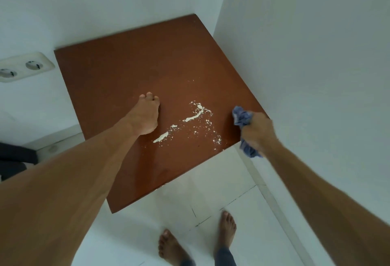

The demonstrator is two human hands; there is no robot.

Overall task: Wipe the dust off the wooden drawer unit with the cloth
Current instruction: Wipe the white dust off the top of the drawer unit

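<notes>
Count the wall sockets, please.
2. The right socket sits beside the drawer unit; the left socket is at the frame edge, where more may be hidden.

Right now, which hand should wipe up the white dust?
The right hand, probably: it grips the blue cloth at the edge of the drawer unit, near the white dust. The left hand rests on the top and holds nothing.

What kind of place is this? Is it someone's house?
Probably a room in someone's home: a wooden drawer unit stands in a white-walled corner, a double wall socket is beside it, and bare feet stand on a tiled floor. The right hand grips a cloth.
</notes>
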